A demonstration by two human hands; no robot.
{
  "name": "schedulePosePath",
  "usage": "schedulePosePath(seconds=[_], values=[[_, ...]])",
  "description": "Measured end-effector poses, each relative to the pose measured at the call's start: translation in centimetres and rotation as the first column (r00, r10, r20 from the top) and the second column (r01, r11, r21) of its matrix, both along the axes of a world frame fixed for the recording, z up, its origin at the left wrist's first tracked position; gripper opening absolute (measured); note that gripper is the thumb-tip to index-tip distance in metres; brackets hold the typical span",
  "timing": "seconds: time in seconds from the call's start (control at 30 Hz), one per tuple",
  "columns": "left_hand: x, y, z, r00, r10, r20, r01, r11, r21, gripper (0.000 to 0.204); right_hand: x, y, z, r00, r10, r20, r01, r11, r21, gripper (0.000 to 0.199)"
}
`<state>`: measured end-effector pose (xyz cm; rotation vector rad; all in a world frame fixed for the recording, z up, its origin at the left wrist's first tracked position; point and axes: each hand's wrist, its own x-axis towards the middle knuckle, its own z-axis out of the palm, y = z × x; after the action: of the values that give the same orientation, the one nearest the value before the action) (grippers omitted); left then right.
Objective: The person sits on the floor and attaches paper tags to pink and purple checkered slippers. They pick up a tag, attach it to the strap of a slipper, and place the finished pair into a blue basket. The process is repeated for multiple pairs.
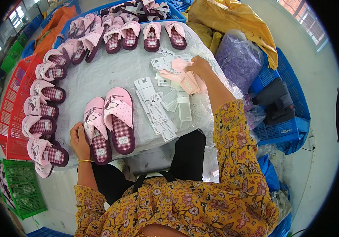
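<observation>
A pair of pink slippers with dark red soles and checked insoles lies at the table's near edge. My left hand [79, 140] is against the outer side of the left slipper [95, 118], its fingers bent; the right slipper [119, 108] lies close beside it. Farther right, my right hand [199, 67] pinches at a fanned bunch of pale pink paper tags [189, 81]. Under and around these lie white printed labels [162, 62]. Long strips of white labels [153, 108] and a small stack of pale cards [184, 108] are nearer to me.
Several pink slippers [43, 104] line the table's left and far edges. A blue crate [173, 14] with more slippers stands behind. Red [13, 102] and green [23, 189] crates are at left. A clear bag of purple material [238, 59] and a blue crate [295, 94] are at right.
</observation>
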<state>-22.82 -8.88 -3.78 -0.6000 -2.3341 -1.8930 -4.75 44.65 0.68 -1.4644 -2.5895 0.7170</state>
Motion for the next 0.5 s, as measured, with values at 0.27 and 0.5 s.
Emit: schedulePosePath(seconds=[0.27, 0.5], values=[[0.1, 0.2, 0.3, 0.997, 0.062, -0.041, -0.067, 0.991, -0.120, 0.022, -1.0, 0.9, -0.5, 0.984, 0.176, -0.014, -0.176, 0.984, -0.009, 0.071], [-0.1, 0.0, 0.4, 0.998, 0.055, -0.005, -0.055, 0.981, -0.185, 0.024, -0.4, 2.4, -1.1, 0.948, 0.204, -0.245, -0.219, 0.975, -0.034, 0.051]])
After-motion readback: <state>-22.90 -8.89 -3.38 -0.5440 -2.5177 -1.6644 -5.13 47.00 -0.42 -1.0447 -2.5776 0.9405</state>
